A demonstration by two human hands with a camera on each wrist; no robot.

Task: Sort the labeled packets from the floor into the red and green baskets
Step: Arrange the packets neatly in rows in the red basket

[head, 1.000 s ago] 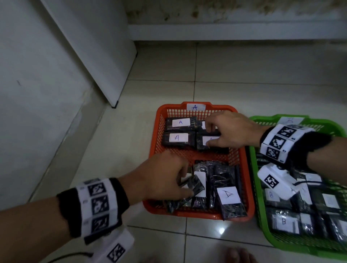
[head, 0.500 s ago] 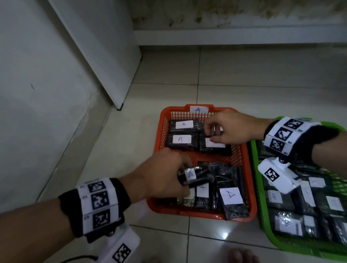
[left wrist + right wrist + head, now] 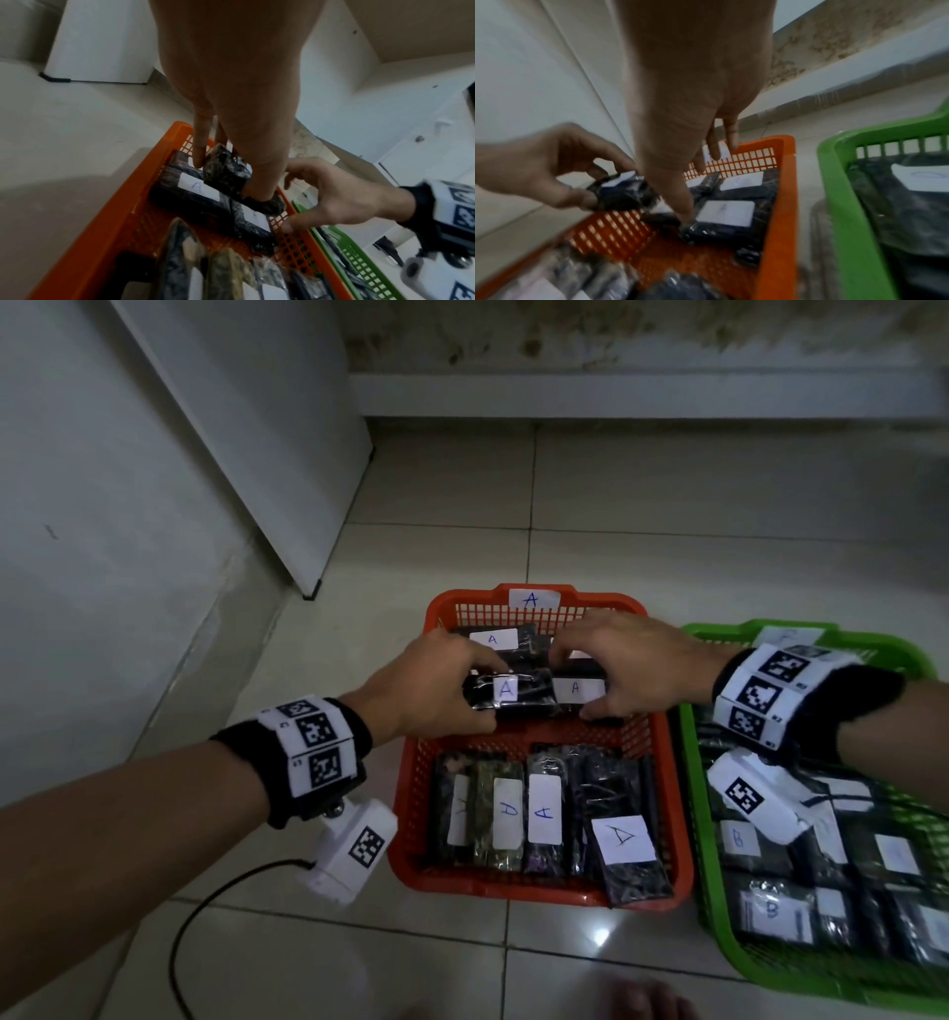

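Left hand point(image 3: 436, 690) point(image 3: 231, 101) point(image 3: 539, 168) up over the far half of the red plastic basket with holes point(image 3: 411, 814) point(image 3: 102, 223) point(image 3: 782, 203). Grips a dark shiny packet with a white "A" label point(image 3: 508, 698) point(image 3: 231, 174) point(image 3: 621, 192) – thumb on the near side, fingers curled over the far side. Held flat, label up, just above the other packets in the far row.

Right hand point(image 3: 637, 670) point(image 3: 342, 199) point(image 3: 693, 91) right beside it, over the same row. Loose and spread, holding nothing. Thumb tip down on the near edge of a flat dark packet with a white "A" label point(image 3: 575, 693) point(image 3: 726, 213); fingers hanging over the packets behind it.

More dark packets in the near half of the red basket, standing side by side on their edges point(image 3: 508, 809), white labels facing up. One more "A" packet point(image 3: 626, 860) leaning over the near rim.

Green plastic basket with holes point(image 3: 701, 839) point(image 3: 359, 261) point(image 3: 834, 192) just to the right of the red one – sides almost touching. Full of dark packets marked "B" point(image 3: 770, 911).

Both baskets on the pale tiled floor point(image 3: 667, 480). Black wrist bands with black-and-white square marks point(image 3: 313, 747) on both arms.
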